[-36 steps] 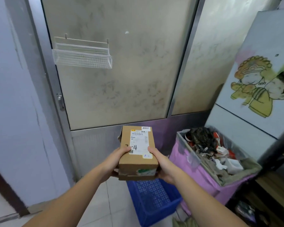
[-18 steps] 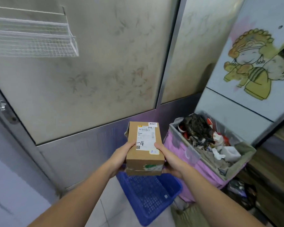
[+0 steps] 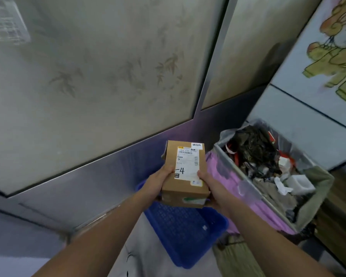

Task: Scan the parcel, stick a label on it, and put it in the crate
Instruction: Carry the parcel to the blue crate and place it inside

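At far left, a blurred white wire basket (image 3: pixel 7 25) hangs on a frosted glass door panel (image 3: pixel 108 76) patterned with faint bamboo leaves, above a metal kick panel (image 3: pixel 84 188). Lower down, the left hand (image 3: pixel 156 184) is closed around the left side of a small cardboard parcel (image 3: pixel 185 174), thumb lying on the top face, fingers wrapped underneath. The parcel is held in the air, above the near end of a blue plastic crate (image 3: pixel 185 226) standing on the tiled floor (image 3: pixel 148 254). Its top face carries a white shipping label (image 3: pixel 188 164) with a barcode and a handwritten "-4", plus a small white sticker (image 3: pixel 196 145) with printed characters at the far right corner. The right hand (image 3: pixel 214 188) grips the parcel's right side the same way, thumb on the label's edge. Just right of the crate, touching it or nearly so, stands a pink bin (image 3: pixel 246 194) lined with a clear bag and filled with crumpled waste. Behind it, a pale panel (image 3: pixel 316 80) bears a cartoon drawing (image 3: pixel 336 47).
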### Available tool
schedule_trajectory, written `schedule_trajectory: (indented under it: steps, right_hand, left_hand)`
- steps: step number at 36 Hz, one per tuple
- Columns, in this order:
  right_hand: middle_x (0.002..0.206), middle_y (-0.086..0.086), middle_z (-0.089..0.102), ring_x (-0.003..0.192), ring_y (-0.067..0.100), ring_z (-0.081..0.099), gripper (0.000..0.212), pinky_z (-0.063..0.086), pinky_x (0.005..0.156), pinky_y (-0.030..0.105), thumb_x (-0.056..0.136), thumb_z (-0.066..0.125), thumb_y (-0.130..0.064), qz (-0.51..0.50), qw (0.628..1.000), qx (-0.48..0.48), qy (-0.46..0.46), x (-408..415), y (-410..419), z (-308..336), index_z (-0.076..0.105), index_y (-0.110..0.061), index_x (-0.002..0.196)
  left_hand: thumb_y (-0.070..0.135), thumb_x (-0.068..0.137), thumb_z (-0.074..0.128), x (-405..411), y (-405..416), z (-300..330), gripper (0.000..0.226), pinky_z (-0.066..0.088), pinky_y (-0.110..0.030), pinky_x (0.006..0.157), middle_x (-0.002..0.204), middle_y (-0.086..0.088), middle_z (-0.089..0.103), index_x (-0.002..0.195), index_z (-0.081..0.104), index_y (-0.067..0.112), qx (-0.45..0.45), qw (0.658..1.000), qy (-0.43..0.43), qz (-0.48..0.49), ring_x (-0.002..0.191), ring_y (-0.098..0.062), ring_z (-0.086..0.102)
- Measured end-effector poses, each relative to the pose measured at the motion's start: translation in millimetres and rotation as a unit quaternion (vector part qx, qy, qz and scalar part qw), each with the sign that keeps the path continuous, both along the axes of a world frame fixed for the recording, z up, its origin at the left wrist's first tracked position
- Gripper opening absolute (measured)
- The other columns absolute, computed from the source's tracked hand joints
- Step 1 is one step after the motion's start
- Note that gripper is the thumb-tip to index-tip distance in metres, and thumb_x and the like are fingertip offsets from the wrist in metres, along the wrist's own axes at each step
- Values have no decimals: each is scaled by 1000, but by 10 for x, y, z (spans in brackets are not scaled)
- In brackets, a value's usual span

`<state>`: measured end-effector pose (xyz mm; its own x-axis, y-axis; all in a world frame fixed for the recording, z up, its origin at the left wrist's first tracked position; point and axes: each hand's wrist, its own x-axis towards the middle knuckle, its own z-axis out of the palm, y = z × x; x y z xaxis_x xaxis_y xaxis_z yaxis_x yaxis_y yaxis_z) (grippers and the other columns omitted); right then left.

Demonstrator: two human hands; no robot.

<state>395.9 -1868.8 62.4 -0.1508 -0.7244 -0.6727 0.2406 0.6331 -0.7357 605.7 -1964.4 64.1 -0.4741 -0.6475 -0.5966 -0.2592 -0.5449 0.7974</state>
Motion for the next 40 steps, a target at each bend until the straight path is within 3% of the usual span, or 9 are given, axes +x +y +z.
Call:
schedule_trajectory:
  steps: [5,10,17,20,23,28,31,35,40]
  right_hand:
    - [114,1,81,98,21,79,53,65,71,36,89,61,-67,-40,999,9,-11,-31,-348,-337,67,-31,127]
    - [127,-2,76,113,22,74,58,58,97,55,88,60,-69,-58,998,-6,-39,20,-527,-703,61,-37,136]
    - [120,4,78,108,28,75,84,63,76,44,70,78,-72,-97,993,67,-9,-191,-800,-1295,53,-25,136]
    - [119,4,78,108,29,75,78,63,71,42,72,80,-66,-102,991,80,-13,-364,-936,-1698,55,-27,135]
    - [125,6,76,113,31,73,79,62,90,55,74,82,-60,-88,993,80,-24,-539,-1036,-2282,56,-25,140]
    - [117,-2,79,101,19,78,84,64,76,36,61,87,-52,-60,992,108,-26,-733,-1158,-3377,57,-28,136]
    - [122,-5,77,109,20,74,90,61,93,45,55,88,-55,-20,990,136,-31,-822,-1199,-4082,56,-34,137]
    - [127,-5,74,114,23,70,80,57,95,48,64,84,-57,35,983,177,-30,-953,-1233,-4922,56,-39,137]
    - [123,1,72,112,23,70,62,56,102,52,80,82,-51,69,973,218,20,-1122,-1304,-6040,58,-24,130]
  left_hand:
    - [88,69,61,-137,-480,-345,66,61,-44,83,106,10,79,122,67,50,22,1000,3,-21,98,-18,75]
    - [81,71,67,-197,-776,-647,60,59,-25,57,106,8,79,122,68,48,45,999,7,-27,89,-12,77]
    - [73,70,74,-404,-915,-1304,75,59,-44,91,118,3,76,135,58,38,74,996,1,51,104,-20,73]
    - [72,73,73,-541,-915,-1733,74,59,-37,84,119,4,73,132,56,31,74,993,-20,84,99,-14,73]
    - [72,70,76,-673,-901,-2308,77,58,-40,93,121,6,73,132,57,30,49,993,-32,106,101,-11,73]
    - [72,73,72,-860,-867,-3465,73,55,-48,100,122,7,74,134,62,34,33,990,-38,135,108,-16,72]
    - [74,75,69,-933,-798,-4206,67,55,-47,99,119,10,75,132,64,39,49,986,-49,151,106,-14,72]
    - [79,77,64,-1001,-699,-5077,67,57,-44,98,116,14,76,133,63,43,67,984,-80,148,104,-11,73]
    - [64,89,61,-1116,-645,-6109,51,59,-43,94,112,15,77,131,67,35,68,976,-124,163,98,-8,74]
